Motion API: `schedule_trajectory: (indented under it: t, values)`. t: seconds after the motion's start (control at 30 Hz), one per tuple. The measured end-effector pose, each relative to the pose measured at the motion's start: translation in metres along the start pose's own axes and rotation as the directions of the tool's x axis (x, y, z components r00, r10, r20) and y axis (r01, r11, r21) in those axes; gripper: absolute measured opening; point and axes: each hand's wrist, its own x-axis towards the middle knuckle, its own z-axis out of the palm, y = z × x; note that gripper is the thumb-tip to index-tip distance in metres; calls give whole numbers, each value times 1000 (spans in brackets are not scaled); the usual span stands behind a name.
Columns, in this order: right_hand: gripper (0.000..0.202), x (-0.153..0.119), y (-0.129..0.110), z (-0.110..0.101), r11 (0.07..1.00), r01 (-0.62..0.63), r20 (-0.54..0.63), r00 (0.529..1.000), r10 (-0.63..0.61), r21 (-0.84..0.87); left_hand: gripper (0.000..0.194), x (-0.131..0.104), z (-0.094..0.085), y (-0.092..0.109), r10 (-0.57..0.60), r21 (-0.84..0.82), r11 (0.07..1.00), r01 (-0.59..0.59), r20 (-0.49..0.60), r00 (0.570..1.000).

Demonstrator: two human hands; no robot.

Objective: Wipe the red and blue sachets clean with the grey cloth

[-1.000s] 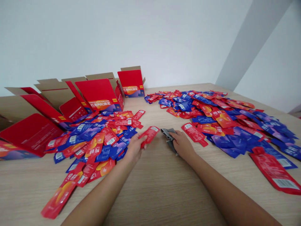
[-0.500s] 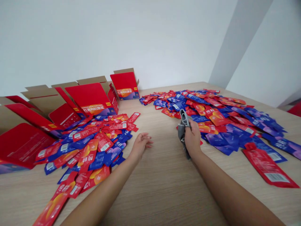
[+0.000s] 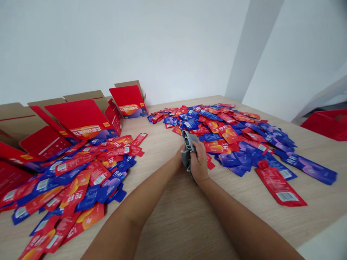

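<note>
A bunched, folded grey cloth (image 3: 186,153) is upright above the middle of the table. My right hand (image 3: 199,162) is closed around its right side, fingers wrapped over the fabric. Against the cloth's left side is my left hand (image 3: 179,157); its fingers are hidden behind the fabric, so their grip does not show. Just right of the hands lies a heap of red and blue sachets (image 3: 230,133) with printed fronts and barcodes. Another heap of the same sachets (image 3: 89,169) spreads over the table to the left.
Open red cartons with raised brown flaps, such as the front one (image 3: 84,117), line the left side. One more carton (image 3: 128,103) stands farther back by the wall. A single red sachet (image 3: 279,186) lies at the right on the wooden table (image 3: 162,224). Beyond the table's right edge is a red object (image 3: 325,124).
My left hand has moved right from above the bare tabletop to the cloth. My right hand has brought the cloth left toward it. The view has turned slightly right.
</note>
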Motion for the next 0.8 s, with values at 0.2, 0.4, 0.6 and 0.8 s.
schedule_trajectory:
  t: [0.2, 0.4, 0.6, 0.8]
  values:
    - [37, 0, 3, 4, 1000, -25, 9, 1000, 25, 3, 9, -47, -67, -11, 140, 545, 828, -132, 26, 990]
    - [38, -2, 7, 9, 1000, -17, 25, 1000, 17, -1, 39, -83, -137, -4, -70, 938, 337, 77, -57, 996]
    - [37, -9, 2, 11, 1000, 22, 127, 992, -20, -15, 51, -79, -152, -27, 194, 763, 591, -262, 181, 964]
    - [39, -12, -3, 14, 997, 71, 244, 967, -74, 19, 73, -63, -138, -23, 45, 634, 706, -315, 403, 914]
